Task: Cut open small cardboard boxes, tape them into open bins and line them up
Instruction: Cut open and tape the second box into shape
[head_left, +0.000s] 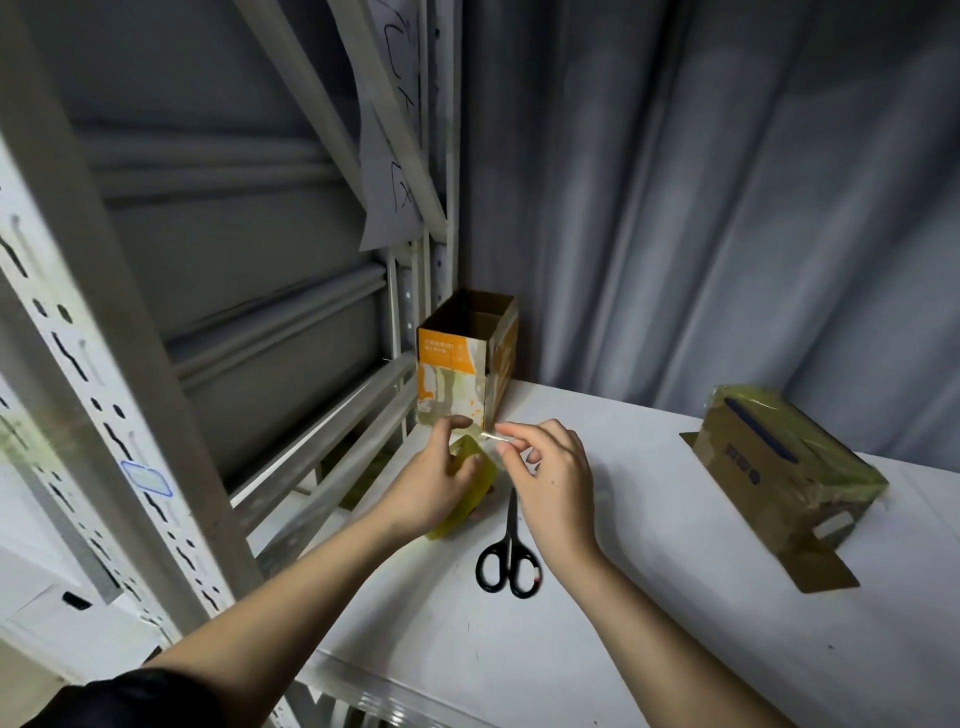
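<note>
- The left hand (435, 486) grips a roll of yellowish clear tape (467, 486), fingers curled round it, the roll held on edge just above the white shelf top (649, 597) near its left edge.
- The right hand (550, 480) pinches the free end of the tape (493, 436) between thumb and forefinger; the short strip runs roughly left to right between the two hands, just in front of the orange box.
- The orange-and-white box (457, 374) stands upright at the far left corner of the shelf top, its top open and pointing up, its long axis vertical. A cardboard divider shows inside it, and glossy tape covers its near face.
- A second, brown cardboard box (784, 467) lies on its side well to the right, apart from the first. Its long axis runs from far-left to near-right; flaps stick out at both ends, and yellowish tape wraps its upper side.
- Black-handled scissors (510, 551) lie flat on the shelf top between the hands and the viewer, closed, blades pointing away toward the orange box, handles nearest the viewer.
- A metal rack upright (119, 395) with slotted holes stands to the left; a grey curtain (727, 182) hangs behind.
</note>
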